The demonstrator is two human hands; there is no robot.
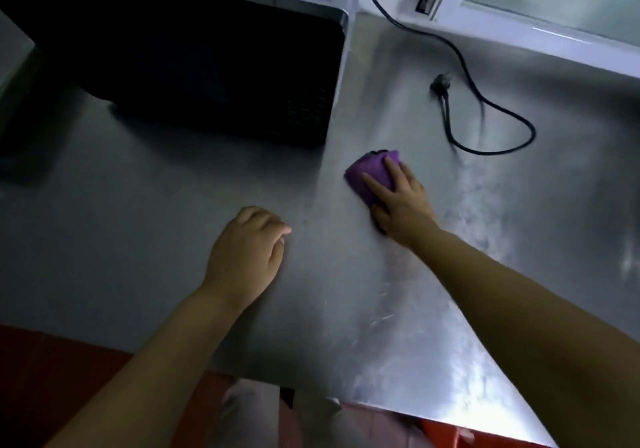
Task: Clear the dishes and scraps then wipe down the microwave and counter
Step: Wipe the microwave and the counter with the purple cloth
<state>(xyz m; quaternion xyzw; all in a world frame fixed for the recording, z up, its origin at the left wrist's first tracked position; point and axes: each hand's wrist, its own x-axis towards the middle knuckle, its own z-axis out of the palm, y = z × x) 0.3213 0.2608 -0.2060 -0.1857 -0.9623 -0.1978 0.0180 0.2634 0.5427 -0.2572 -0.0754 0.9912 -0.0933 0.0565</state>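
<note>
Right hand (401, 202) presses one purple cloth (372, 174) flat on the steel worktop (381, 309), fingers straight, just right of the microwave (194, 67). Left hand (246, 257) rests on the worktop, loosely curled, holding nothing. One unplugged cord (485, 101) lies beyond the cloth. Bare steel reaches the near edge.

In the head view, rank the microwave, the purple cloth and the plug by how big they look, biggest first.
1. Microwave, by far the largest.
2. Cloth, partly covered by the right hand pressing on it.
3. Plug, smallest, though it lies farther from the camera than the cloth, so its true size is less sure.
</note>
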